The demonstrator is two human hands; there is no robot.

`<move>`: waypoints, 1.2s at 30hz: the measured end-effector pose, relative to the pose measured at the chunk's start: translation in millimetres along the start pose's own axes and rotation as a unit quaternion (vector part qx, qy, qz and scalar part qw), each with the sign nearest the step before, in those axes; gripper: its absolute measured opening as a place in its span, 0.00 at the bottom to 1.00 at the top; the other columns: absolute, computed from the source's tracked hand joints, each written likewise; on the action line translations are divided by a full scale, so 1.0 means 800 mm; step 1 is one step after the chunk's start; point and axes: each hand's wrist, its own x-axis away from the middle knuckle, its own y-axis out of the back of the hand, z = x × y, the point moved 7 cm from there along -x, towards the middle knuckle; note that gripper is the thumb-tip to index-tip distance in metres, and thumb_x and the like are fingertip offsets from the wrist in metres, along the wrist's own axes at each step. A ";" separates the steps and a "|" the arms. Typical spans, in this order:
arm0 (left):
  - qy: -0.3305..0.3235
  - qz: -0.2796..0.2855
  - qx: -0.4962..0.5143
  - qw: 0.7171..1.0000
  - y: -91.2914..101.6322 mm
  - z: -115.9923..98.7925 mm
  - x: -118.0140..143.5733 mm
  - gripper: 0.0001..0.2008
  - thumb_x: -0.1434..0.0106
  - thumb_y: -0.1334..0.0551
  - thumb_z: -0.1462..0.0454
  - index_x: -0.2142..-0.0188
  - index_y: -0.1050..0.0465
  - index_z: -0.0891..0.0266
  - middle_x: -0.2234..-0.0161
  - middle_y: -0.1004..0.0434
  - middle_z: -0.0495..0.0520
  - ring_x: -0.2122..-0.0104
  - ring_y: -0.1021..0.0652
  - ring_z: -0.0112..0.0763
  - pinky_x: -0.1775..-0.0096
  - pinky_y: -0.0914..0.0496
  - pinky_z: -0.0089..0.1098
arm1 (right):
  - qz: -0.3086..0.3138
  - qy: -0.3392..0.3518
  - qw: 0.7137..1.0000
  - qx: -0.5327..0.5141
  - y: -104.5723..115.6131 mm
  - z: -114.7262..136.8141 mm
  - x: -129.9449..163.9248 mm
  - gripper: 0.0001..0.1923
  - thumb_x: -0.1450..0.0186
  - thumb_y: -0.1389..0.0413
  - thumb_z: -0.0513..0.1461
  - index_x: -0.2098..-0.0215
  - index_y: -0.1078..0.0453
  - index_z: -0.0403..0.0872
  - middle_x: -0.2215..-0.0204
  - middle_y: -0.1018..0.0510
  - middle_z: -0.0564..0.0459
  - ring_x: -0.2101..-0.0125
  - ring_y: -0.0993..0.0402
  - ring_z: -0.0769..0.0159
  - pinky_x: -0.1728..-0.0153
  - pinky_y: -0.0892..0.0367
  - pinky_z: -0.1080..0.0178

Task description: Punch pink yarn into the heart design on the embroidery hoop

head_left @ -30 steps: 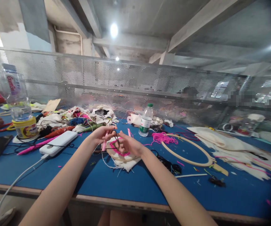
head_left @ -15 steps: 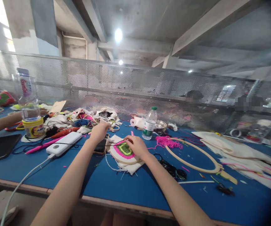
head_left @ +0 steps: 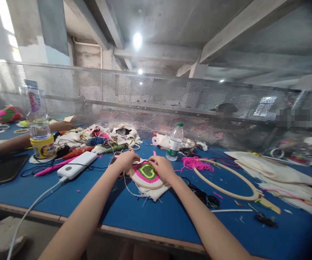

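While working dark strand point(head_left: 142, 162) across far edge of hooped cloth point(head_left: 146, 174), lying on worktop point(head_left: 136, 219), apparently positioning it. Curling fingers of left hand point(head_left: 126, 161) and right hand point(head_left: 163, 168); cannot tell whether gripping strand. Probably calls next for light tension.

The blue table point(head_left: 134, 220) has a green-capped clear bottle point(head_left: 175, 143) near its back edge, a flat black phone point(head_left: 4, 171) near its front edge, and between, a round wooden hoop with pink and green yarn point(head_left: 146, 173).
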 end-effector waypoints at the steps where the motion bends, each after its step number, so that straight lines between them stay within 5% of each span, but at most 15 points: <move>1: -0.009 -0.004 -0.009 1.000 0.000 -0.002 0.000 0.05 0.49 0.41 0.62 0.78 0.27 0.58 0.73 0.26 0.54 0.65 0.28 0.37 0.64 0.38 0.26 | 0.003 0.000 1.000 0.002 -0.001 -0.001 0.000 0.09 0.39 0.53 0.40 0.67 0.30 0.50 0.67 0.25 0.54 0.65 0.31 0.66 0.69 0.43 0.67; 8: 0.003 -0.082 -0.178 0.981 0.024 -0.006 0.009 0.12 0.41 0.50 0.60 0.67 0.29 0.60 0.67 0.28 0.58 0.63 0.30 0.39 0.61 0.39 0.31 | -0.002 0.006 1.000 0.022 0.001 -0.007 0.000 0.08 0.39 0.53 0.37 0.68 0.32 0.50 0.66 0.26 0.55 0.67 0.32 0.68 0.71 0.45 0.68; 12: 0.101 -0.133 -0.334 0.928 0.050 0.011 0.018 0.13 0.41 0.51 0.64 0.59 0.33 0.63 0.59 0.31 0.62 0.56 0.35 0.42 0.57 0.42 0.36 | -0.031 -0.019 0.998 0.051 0.012 -0.014 0.002 0.09 0.38 0.54 0.38 0.68 0.32 0.50 0.66 0.28 0.55 0.70 0.33 0.70 0.73 0.47 0.68; 16: 0.214 -0.096 -0.375 0.897 0.052 0.047 0.025 0.16 0.44 0.50 0.68 0.56 0.35 0.67 0.55 0.35 0.67 0.53 0.37 0.46 0.57 0.43 0.39 | -0.043 -0.066 0.994 0.070 0.020 -0.022 0.004 0.09 0.38 0.54 0.37 0.69 0.32 0.49 0.66 0.30 0.54 0.71 0.34 0.71 0.76 0.49 0.68; 27: 0.210 -0.064 -0.338 0.915 0.033 0.057 0.020 0.17 0.42 0.53 0.68 0.56 0.34 0.67 0.52 0.38 0.66 0.52 0.38 0.47 0.56 0.42 0.42 | -0.013 -0.084 0.992 0.095 0.017 -0.027 0.007 0.09 0.38 0.54 0.38 0.70 0.32 0.49 0.66 0.31 0.54 0.73 0.35 0.73 0.79 0.52 0.68; 36: 0.213 -0.057 -0.300 0.928 0.033 0.062 0.016 0.19 0.39 0.54 0.58 0.56 0.35 0.67 0.53 0.36 0.66 0.51 0.37 0.47 0.55 0.42 0.44 | -0.033 -0.076 0.990 0.113 0.032 -0.024 0.009 0.09 0.37 0.54 0.38 0.68 0.32 0.50 0.66 0.29 0.55 0.73 0.34 0.71 0.78 0.52 0.67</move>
